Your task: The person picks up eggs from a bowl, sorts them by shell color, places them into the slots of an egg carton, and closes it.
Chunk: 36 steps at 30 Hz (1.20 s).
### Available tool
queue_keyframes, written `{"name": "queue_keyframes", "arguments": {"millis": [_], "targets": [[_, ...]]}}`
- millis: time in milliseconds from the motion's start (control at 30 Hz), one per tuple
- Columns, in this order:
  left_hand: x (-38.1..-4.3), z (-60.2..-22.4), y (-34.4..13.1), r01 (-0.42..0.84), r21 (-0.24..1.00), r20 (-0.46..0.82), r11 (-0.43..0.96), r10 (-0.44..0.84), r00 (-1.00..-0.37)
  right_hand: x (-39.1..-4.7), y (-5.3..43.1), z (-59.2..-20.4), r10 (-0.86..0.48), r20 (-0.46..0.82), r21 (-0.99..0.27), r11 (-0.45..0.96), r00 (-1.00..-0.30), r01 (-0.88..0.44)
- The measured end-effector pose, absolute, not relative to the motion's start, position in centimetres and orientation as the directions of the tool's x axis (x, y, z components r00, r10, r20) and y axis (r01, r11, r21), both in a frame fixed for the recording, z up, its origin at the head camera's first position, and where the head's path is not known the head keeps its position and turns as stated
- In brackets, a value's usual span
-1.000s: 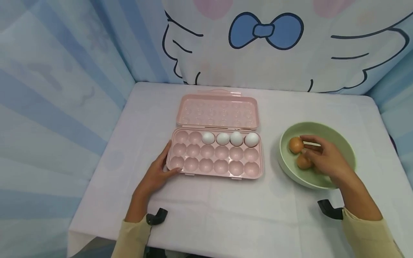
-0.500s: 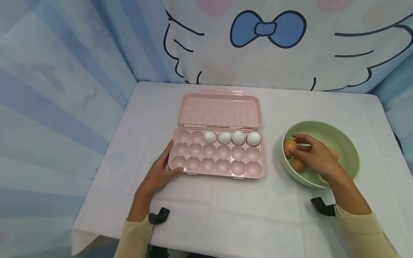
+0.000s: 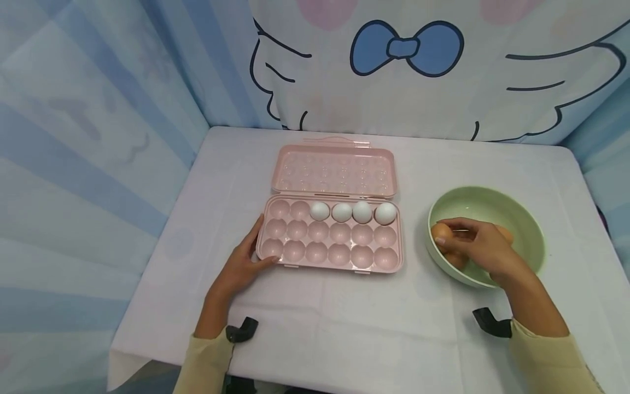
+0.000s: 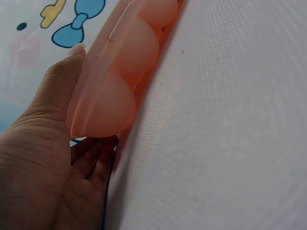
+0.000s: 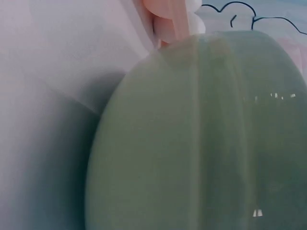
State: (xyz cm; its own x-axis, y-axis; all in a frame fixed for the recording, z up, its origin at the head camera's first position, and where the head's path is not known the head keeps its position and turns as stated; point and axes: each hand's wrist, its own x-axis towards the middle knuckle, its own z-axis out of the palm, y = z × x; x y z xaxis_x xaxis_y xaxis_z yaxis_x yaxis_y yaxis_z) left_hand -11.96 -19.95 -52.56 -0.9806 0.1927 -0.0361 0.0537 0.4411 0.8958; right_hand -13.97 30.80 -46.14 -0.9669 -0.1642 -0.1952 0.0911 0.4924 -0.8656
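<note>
A pink plastic egg carton (image 3: 339, 235) lies with its lid (image 3: 334, 169) folded back. Several white eggs (image 3: 362, 212) fill the right part of its far row. My left hand (image 3: 239, 266) grips the carton's near left corner; the left wrist view shows the thumb on the rim and the other fingers at the end, partly hidden. Inside the green bowl (image 3: 517, 213), my right hand (image 3: 484, 246) pinches a brown egg (image 3: 441, 230) between thumb and fingers. Another brown egg (image 3: 458, 259) sits just below, partly covered. A third (image 3: 505, 234) shows behind the hand.
The white-covered table (image 3: 394, 328) carries the carton at centre and the bowl on the right. A patterned curtain (image 3: 394, 98) stands at the table's far edge, with blue cloth at both sides. In the right wrist view, the bowl's wall (image 5: 153, 143) takes up most of the picture.
My right hand has shifted left within the bowl, and the brown egg at its fingers has moved to the bowl's left side. My left hand stays on the carton.
</note>
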Motion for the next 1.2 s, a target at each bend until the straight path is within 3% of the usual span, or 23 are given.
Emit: {"name": "queue_keyframes", "arguments": {"millis": [167,467,667,967,1200], "targets": [[-12.0,-52.7,-19.9,0.062,0.898,-0.026,0.437,0.193,-0.981,-13.7,30.7,-46.4,-0.186,-0.095,-0.901,0.433,-0.978,0.005],[-11.5,-53.0,-20.1,0.050,0.899,-0.032,0.435,0.179,-0.983,-13.1,29.7,-45.6,-0.131,-0.047,-0.864,0.503,-0.990,-0.025],[-11.6,-52.7,-20.2,0.045,0.892,-0.037,0.449,0.174,-0.984,-12.2,28.0,-44.8,-0.046,0.010,-0.919,0.392,-0.999,-0.027],[-11.9,-52.4,-20.1,0.073,0.891,-0.018,0.449,0.195,-0.981,-12.0,24.6,-44.0,0.001,0.173,-0.962,0.214,-0.985,-0.169],[-11.9,-52.3,-19.9,0.061,0.890,-0.032,0.452,0.196,-0.980,-12.2,21.7,-44.8,-0.049,0.216,-0.931,0.292,-0.975,-0.221]]}}
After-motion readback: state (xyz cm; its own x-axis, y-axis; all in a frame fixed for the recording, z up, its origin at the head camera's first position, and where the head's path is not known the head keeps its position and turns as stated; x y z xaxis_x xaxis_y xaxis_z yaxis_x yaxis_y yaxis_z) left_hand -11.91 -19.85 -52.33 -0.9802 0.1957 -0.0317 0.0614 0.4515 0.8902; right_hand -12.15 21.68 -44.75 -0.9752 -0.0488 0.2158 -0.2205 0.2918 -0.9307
